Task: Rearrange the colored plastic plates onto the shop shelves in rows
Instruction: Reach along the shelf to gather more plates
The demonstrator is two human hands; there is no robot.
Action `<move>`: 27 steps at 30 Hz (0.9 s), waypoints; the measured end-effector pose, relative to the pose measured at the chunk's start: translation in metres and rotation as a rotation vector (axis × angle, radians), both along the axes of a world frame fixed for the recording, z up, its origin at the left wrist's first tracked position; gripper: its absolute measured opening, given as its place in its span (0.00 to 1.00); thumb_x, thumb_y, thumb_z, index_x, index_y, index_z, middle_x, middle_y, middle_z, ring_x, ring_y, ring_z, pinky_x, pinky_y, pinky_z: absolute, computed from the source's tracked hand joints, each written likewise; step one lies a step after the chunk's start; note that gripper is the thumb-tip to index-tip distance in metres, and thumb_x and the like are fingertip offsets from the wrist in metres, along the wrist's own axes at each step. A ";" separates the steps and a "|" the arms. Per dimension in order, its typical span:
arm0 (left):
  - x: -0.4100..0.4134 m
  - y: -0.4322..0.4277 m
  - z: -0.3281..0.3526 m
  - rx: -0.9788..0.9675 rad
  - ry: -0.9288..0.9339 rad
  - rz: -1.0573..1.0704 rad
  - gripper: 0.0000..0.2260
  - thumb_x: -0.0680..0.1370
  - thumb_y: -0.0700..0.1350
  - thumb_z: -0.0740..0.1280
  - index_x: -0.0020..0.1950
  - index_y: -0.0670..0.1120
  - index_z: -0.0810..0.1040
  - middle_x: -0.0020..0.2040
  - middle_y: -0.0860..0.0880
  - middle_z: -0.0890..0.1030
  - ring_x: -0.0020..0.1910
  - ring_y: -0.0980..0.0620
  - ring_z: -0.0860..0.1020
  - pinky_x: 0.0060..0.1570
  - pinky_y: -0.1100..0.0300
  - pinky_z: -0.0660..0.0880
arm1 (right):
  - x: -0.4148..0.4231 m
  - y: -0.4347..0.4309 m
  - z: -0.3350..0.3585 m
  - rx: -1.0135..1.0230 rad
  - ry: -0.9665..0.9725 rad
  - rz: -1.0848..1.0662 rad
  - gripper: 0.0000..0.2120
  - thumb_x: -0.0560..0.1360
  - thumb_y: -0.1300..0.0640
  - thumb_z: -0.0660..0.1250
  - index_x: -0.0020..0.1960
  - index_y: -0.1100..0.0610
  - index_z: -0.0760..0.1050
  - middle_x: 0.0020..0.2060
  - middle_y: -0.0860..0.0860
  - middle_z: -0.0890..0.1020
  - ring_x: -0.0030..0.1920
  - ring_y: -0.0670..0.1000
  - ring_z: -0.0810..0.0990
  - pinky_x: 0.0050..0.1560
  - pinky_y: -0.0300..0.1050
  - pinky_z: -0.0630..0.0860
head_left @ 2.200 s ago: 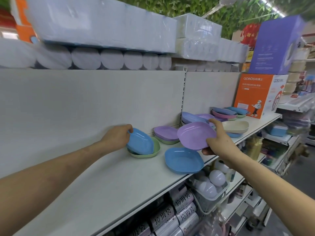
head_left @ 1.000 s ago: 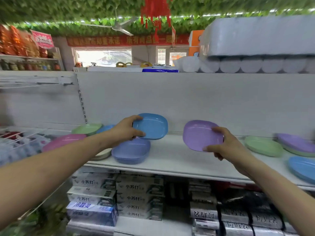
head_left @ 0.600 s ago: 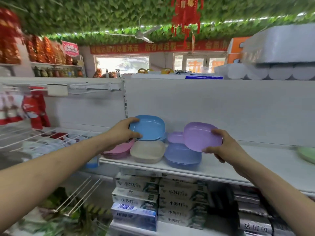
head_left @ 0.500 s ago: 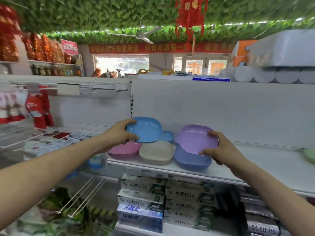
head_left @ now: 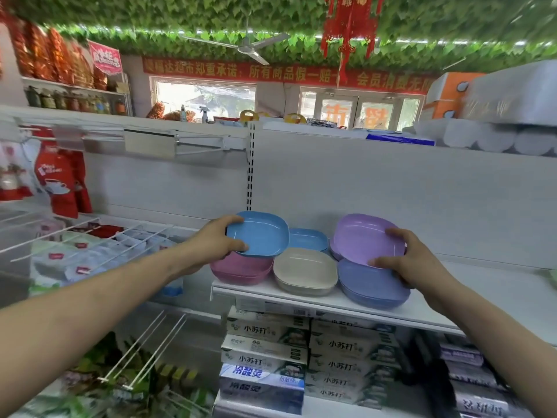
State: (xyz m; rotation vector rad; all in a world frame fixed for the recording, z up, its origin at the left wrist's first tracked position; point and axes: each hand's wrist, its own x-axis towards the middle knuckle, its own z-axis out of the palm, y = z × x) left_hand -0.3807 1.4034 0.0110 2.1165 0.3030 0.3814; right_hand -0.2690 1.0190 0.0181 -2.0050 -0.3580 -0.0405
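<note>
Two plates are held above the left end of the white shelf (head_left: 488, 292). The left grip (head_left: 221, 241) clasps a light blue plate (head_left: 260, 235) by its left rim, thumb on the near edge and fingers over the far edge, just above a pink stack (head_left: 241, 270). The right grip (head_left: 405, 259) pinches a lilac plate (head_left: 363, 236) at its right rim, tilted toward the camera, over a periwinkle stack (head_left: 372, 288). Between the two stacks a beige plate (head_left: 306, 271) sits at the shelf's front edge, with a smaller-looking blue plate (head_left: 309, 239) behind it near the back panel. Toothpaste boxes (head_left: 265, 331) fill the shelf below.
</note>
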 end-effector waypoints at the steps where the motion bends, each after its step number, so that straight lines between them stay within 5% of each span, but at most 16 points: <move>1: 0.004 0.001 0.000 0.000 -0.001 0.004 0.31 0.75 0.42 0.77 0.76 0.53 0.71 0.53 0.44 0.78 0.34 0.51 0.74 0.33 0.62 0.74 | 0.005 -0.001 0.001 0.005 0.001 -0.005 0.35 0.71 0.58 0.79 0.73 0.44 0.67 0.58 0.54 0.76 0.37 0.53 0.75 0.36 0.47 0.72; 10: 0.061 -0.002 0.029 -0.001 -0.026 -0.013 0.31 0.75 0.42 0.77 0.76 0.50 0.71 0.49 0.44 0.77 0.37 0.48 0.72 0.38 0.54 0.72 | 0.053 -0.024 0.020 0.071 -0.018 -0.013 0.34 0.72 0.58 0.78 0.72 0.45 0.67 0.51 0.55 0.76 0.37 0.54 0.73 0.33 0.46 0.69; 19: 0.119 -0.029 0.018 0.137 0.083 -0.061 0.31 0.75 0.44 0.76 0.77 0.50 0.70 0.54 0.50 0.74 0.37 0.51 0.72 0.31 0.61 0.71 | 0.084 -0.055 0.014 -0.033 -0.125 -0.065 0.38 0.70 0.55 0.80 0.74 0.43 0.66 0.64 0.47 0.73 0.49 0.51 0.75 0.42 0.43 0.71; 23: 0.148 -0.038 0.015 0.258 0.098 -0.099 0.34 0.74 0.45 0.77 0.79 0.47 0.68 0.67 0.48 0.74 0.56 0.49 0.76 0.55 0.57 0.75 | 0.092 -0.073 0.002 -0.086 -0.069 -0.127 0.39 0.69 0.54 0.81 0.74 0.44 0.67 0.62 0.50 0.75 0.42 0.49 0.75 0.38 0.43 0.70; 27: 0.170 -0.043 0.017 0.297 0.188 -0.128 0.35 0.75 0.47 0.76 0.80 0.46 0.66 0.70 0.47 0.71 0.58 0.48 0.72 0.52 0.58 0.71 | 0.096 -0.088 0.001 -0.089 -0.006 -0.203 0.37 0.69 0.55 0.80 0.72 0.42 0.67 0.56 0.53 0.77 0.38 0.54 0.77 0.33 0.46 0.72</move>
